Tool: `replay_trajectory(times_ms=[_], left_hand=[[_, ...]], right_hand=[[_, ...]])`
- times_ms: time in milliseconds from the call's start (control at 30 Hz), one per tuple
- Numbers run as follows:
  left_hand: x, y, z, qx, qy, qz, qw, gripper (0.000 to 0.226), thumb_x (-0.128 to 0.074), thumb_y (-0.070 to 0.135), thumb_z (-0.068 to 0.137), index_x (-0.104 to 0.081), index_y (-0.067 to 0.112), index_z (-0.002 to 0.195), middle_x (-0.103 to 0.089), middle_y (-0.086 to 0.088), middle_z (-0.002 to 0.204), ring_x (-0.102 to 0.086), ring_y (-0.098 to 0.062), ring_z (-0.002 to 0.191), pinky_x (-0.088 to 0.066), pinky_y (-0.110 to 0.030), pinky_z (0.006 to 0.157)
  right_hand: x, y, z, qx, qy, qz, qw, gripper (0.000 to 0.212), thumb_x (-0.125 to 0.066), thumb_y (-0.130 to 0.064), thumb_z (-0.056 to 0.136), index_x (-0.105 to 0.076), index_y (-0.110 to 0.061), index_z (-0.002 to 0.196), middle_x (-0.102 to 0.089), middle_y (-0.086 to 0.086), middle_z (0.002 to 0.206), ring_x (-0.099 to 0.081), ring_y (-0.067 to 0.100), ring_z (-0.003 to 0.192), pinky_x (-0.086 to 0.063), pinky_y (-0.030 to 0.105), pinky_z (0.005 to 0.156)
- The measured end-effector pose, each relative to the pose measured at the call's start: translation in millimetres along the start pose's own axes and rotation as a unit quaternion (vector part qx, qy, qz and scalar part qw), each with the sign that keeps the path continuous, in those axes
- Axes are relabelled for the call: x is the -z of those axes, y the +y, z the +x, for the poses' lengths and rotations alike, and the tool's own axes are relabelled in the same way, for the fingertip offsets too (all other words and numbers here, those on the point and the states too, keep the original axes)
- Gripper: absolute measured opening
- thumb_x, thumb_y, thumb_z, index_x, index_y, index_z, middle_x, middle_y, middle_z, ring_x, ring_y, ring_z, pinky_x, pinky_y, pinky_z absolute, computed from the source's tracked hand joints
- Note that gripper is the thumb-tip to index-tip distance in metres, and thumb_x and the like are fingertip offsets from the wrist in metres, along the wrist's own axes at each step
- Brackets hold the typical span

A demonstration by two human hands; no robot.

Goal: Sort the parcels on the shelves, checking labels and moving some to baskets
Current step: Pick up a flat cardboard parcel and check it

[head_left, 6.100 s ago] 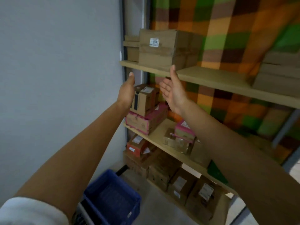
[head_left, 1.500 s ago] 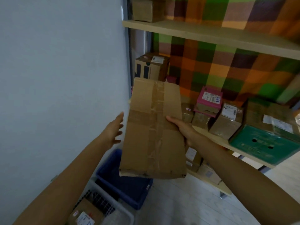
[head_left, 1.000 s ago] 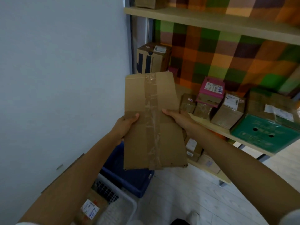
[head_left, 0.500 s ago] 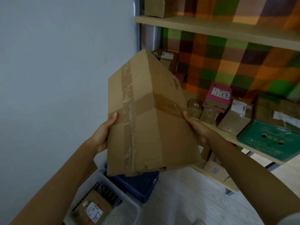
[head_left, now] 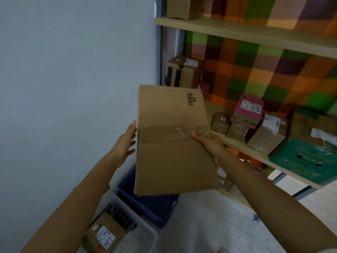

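Both bare forearms reach forward and up from the lower corners. The left hand (head_left: 125,142) is flat with its fingers straight, just beside the left edge of a cardboard box (head_left: 171,152). The right hand (head_left: 209,145) grips the box's right edge, thumb on its face.

Flat taped cardboard parcel (head_left: 171,141), barcode uppermost, tilted above blue basket (head_left: 153,205)

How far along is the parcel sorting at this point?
Done: one labelled parcel lies in the white basket. In hand: the right hand grips a large cardboard box, the left hand open beside its edge; the face shown carries only a printed barcode. Left: several parcels sit on the middle shelf, among them a pink box; the blue basket is mostly hidden behind the box.
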State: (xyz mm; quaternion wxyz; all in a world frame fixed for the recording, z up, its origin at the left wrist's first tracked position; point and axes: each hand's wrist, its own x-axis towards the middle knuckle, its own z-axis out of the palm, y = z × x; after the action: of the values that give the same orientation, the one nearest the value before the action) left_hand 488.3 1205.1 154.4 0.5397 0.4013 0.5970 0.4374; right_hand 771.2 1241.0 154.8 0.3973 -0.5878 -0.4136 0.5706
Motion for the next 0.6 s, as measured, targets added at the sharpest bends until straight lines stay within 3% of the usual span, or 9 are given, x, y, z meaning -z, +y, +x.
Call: replay_trajectory(times_ms=[67,167,267,367,467,600], left_hand=[[-9.5,-8.7,-3.3,0.013,-0.05,-0.009,0.999,0.083,-0.048,0.081,0.081,-0.05,0.025,0.143,-0.059,0.002,0.136,-0.057,-0.02,0.123,-0.043,-0.045,0.108],[-17.7,-26.0,1.9,0.006,-0.007,-0.015,1.0,0.078,-0.074,0.069,0.071,-0.062,0.02,0.13,-0.07,-0.005,0.12,-0.071,-0.018,0.1,-0.059,-0.029,0.076],[-18.0,-33.6,2.9,0.01,0.042,-0.018,0.999,0.055,-0.074,0.047,0.082,-0.063,0.015,0.126,-0.071,-0.003,0.109,-0.069,-0.014,0.091,-0.054,-0.018,0.058],[-17.2,-37.1,2.5,0.014,0.055,-0.033,0.998,0.049,-0.073,0.039,0.086,-0.063,0.012,0.125,-0.069,0.0,0.103,-0.067,-0.013,0.088,-0.053,-0.019,0.058],[-9.7,-36.5,3.7,0.018,0.058,-0.051,0.997,0.057,-0.076,0.042,0.08,-0.064,0.01,0.126,-0.071,-0.005,0.107,-0.069,-0.018,0.092,-0.055,-0.024,0.064],[9.4,-31.5,-1.0,0.025,0.011,-0.078,0.997,0.093,-0.085,0.072,0.042,-0.07,0.016,0.114,-0.076,-0.006,0.104,-0.073,-0.021,0.094,-0.057,-0.03,0.073]], right_hand=[[-9.6,5.1,1.0,0.011,0.011,-0.028,0.999,0.069,-0.09,-0.048,0.06,-0.066,-0.023,0.119,-0.071,0.004,0.115,-0.07,0.025,0.102,-0.057,0.045,0.092],[-17.3,6.0,-0.2,0.024,0.02,-0.048,0.998,0.045,-0.088,-0.042,0.069,-0.064,-0.031,0.105,-0.068,0.002,0.116,-0.067,0.024,0.105,-0.055,0.046,0.096],[-18.1,5.8,-0.4,0.02,0.008,-0.042,0.999,0.053,-0.082,-0.041,0.079,-0.062,-0.022,0.125,-0.067,0.004,0.118,-0.067,0.023,0.101,-0.056,0.043,0.093],[-16.9,3.5,0.3,0.004,0.006,-0.051,0.999,0.045,-0.063,-0.059,0.088,-0.064,-0.023,0.115,-0.068,0.003,0.114,-0.065,0.022,0.101,-0.053,0.043,0.095],[-9.2,2.3,4.5,-0.016,0.049,-0.047,0.998,0.073,-0.045,-0.08,0.083,-0.064,-0.023,0.126,-0.066,0.004,0.124,-0.061,0.026,0.114,-0.045,0.048,0.106],[12.1,3.3,15.2,0.004,0.044,-0.046,0.998,0.072,-0.056,-0.08,0.077,-0.064,-0.027,0.125,-0.059,0.001,0.134,-0.055,0.028,0.124,-0.039,0.053,0.111]])
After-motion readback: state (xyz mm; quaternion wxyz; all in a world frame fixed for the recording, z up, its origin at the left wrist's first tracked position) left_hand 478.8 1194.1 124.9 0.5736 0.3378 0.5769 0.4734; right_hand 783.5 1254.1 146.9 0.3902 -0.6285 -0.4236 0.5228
